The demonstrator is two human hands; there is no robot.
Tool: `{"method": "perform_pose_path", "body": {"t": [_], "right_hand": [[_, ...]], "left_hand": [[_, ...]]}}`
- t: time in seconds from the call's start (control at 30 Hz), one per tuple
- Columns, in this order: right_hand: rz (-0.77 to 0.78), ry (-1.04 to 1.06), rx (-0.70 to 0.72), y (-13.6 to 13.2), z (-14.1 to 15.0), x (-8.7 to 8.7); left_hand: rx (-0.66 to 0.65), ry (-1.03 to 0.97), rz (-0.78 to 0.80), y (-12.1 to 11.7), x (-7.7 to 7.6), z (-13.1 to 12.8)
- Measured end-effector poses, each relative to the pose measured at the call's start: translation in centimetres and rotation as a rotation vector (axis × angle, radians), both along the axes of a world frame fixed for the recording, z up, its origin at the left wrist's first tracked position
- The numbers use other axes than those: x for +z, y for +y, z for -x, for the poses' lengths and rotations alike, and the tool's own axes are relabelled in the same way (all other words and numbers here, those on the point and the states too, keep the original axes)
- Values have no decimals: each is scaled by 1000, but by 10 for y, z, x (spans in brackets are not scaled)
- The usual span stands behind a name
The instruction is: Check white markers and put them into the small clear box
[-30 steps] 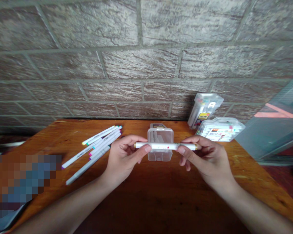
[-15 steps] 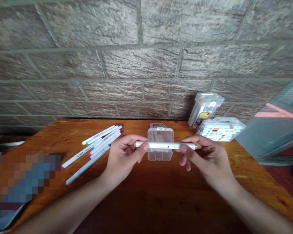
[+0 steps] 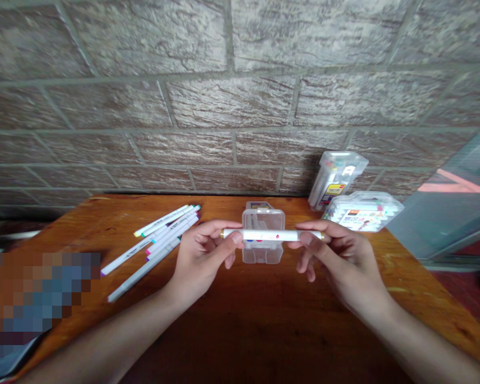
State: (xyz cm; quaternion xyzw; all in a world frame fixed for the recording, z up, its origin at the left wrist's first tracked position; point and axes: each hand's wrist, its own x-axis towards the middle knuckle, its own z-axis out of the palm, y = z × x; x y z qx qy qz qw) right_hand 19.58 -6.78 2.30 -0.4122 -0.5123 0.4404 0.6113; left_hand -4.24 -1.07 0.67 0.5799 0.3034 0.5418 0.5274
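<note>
A white marker [image 3: 269,235] with yellowish ends is held level between my two hands. My left hand [image 3: 204,256] pinches its left end between thumb and fingers. At the right end, my right hand [image 3: 340,253] grips the cap, with its lower fingers curled loosely beneath. Behind the marker stands a clear plastic case [image 3: 263,255], partly hidden by it; some markers seem to be inside. On the table to the left of my left hand lies a loose pile of white markers [image 3: 164,232] with coloured ends, green, purple, yellow and pink among them.
At the back right stand a tall clear case of markers [image 3: 334,178] and a wider clear case with a handle [image 3: 364,212]. The wooden table [image 3: 240,325] meets a stone-block wall [image 3: 184,106]. A pixelated patch covers the lower left, over a dark-edged object.
The marker has risen very slightly and turned a little in my fingers, its small print shifting. Both hands keep their grip, and everything on the table stays put.
</note>
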Motion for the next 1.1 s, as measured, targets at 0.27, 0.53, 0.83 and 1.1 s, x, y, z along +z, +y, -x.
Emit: {"method": "perform_pose_path", "body": {"t": [0.27,0.53,0.83,1.1], "right_hand": [[9,5,-11,1,0,-1],[25,-30,-16,0,2,3],[-3,-50,12,0,2,3],[-11,-90,0,-1,3,7]], "left_hand": [[-11,-24,-1,0,0,0],[39,68,-27,-2,4,-2],[15,54,-40,-2,4,-1],[25,80,-70,-2,7,-1]]}}
